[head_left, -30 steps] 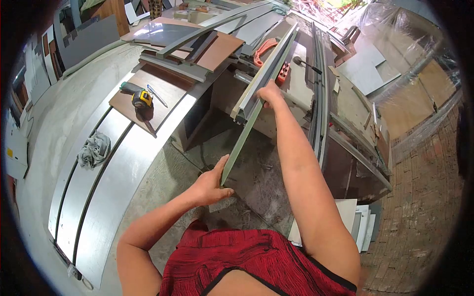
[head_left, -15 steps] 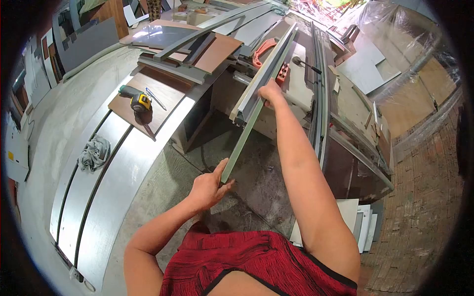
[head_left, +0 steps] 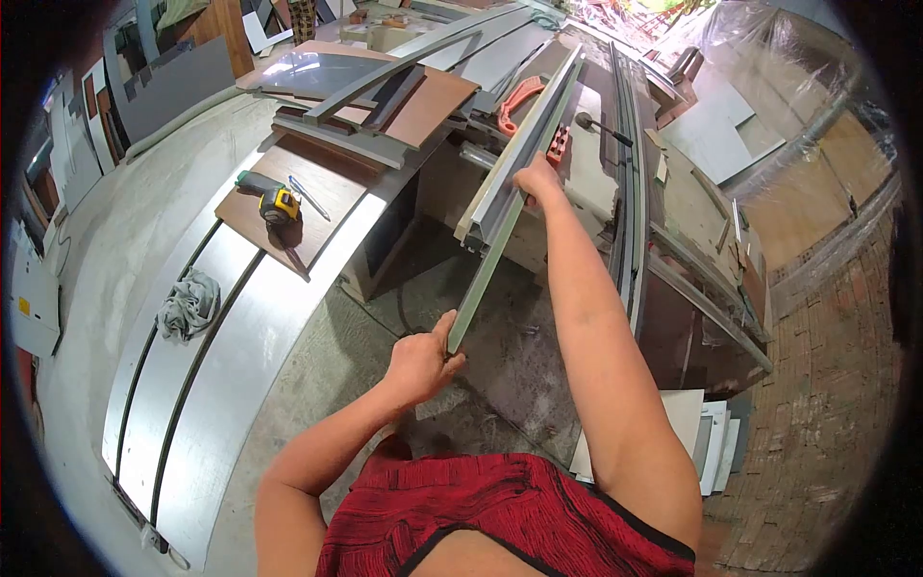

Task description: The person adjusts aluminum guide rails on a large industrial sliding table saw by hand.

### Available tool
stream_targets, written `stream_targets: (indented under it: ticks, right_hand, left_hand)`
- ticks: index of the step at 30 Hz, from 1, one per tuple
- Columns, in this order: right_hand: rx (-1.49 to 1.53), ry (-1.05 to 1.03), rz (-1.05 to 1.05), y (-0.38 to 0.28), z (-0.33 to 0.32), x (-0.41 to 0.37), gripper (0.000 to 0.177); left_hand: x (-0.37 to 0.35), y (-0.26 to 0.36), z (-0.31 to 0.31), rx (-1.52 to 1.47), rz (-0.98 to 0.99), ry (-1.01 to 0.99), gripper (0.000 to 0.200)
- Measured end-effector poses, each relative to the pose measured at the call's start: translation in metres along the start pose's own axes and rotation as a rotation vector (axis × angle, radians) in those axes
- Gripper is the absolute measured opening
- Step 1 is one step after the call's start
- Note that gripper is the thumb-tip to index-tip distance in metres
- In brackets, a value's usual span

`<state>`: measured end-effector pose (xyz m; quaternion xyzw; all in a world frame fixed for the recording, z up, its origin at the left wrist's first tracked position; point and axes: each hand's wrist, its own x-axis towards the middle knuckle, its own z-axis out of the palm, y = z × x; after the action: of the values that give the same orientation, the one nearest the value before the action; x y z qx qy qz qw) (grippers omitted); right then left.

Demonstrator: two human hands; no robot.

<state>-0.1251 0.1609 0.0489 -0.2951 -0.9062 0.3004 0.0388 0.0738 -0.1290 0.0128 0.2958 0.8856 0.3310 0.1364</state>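
Observation:
A long, thin green strip [head_left: 487, 270] slants from the middle of the view up toward the back. My left hand [head_left: 419, 365] grips its near end, with a finger along its side. Farther up, my right hand [head_left: 538, 181] is closed around the same strip, its fingertips partly hidden. Just left of the strip lie a grey metal profile [head_left: 502, 183] and a pale bar, side by side and pointing the same way. An orange clamp-like tool [head_left: 520, 104] and a red piece with holes [head_left: 558, 142] are close to the right hand.
On the left, a silver-topped table [head_left: 231, 356] bears a grey cloth [head_left: 188, 306] and a wooden board with a yellow tape measure [head_left: 280, 205] and a pen [head_left: 309, 197]. Long rails [head_left: 630, 173] run along the right. A black-headed tool [head_left: 601, 128] lies beside them.
Both hands and the strip have shifted slightly to the right in the view. The surroundings have shifted a little too. Both hands keep their hold.

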Motion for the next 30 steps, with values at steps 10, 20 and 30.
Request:
stream_targets:
  ticks: [10, 20, 30]
  right_hand:
    - [0.01, 0.004, -0.001, 0.01, 0.003, 0.015, 0.067]
    - [0.06, 0.072, -0.02, 0.012, 0.01, -0.021, 0.074]
    - [-0.04, 0.048, -0.021, 0.007, 0.012, -0.069, 0.078]
  left_hand:
    - [0.01, 0.003, 0.002, 0.001, 0.022, 0.048, 0.061]
    - [0.042, 0.008, -0.001, -0.063, 0.019, 0.093, 0.053]
    - [0.093, 0.011, 0.015, -0.065, 0.01, 0.146, 0.036]
